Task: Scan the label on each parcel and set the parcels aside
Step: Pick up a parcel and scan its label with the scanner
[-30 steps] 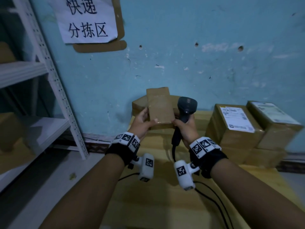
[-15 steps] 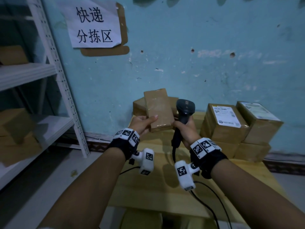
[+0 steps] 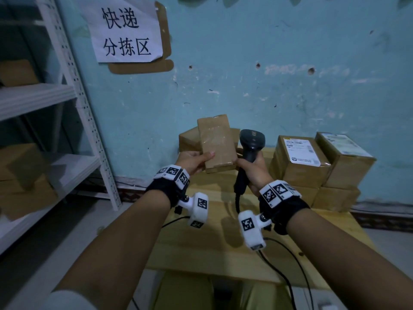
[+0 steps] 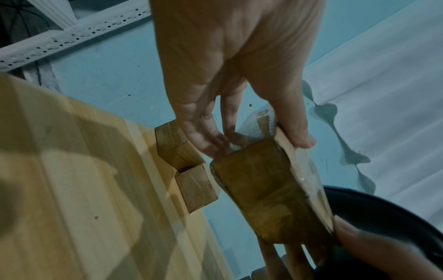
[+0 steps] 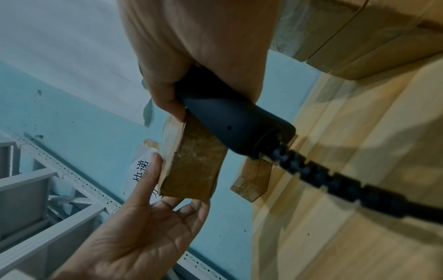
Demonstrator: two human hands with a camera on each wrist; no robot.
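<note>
While raised above the far part of the counter (image 3: 214, 249), a small taped parcel (image 3: 218, 143) stands nearly upright between both hands. Left hand (image 3: 192, 161): thumb on the near face, straight fingers (image 4: 206, 136) behind, pinching the parcel's lower left edge. Right hand (image 3: 252, 170): fingers curled round the handle of a black scanner (image 3: 251, 142), one fingertip touching the parcel's lower right corner; the scanner head sits just right of the parcel. Labelled boxes (image 3: 300, 157) are stacked at far right against the blue wall (image 3: 268, 63). Another brown box (image 3: 187, 139) lies behind the parcel. White shelving (image 3: 73, 90) stands at left beneath a paper sign (image 3: 126, 30).
</note>
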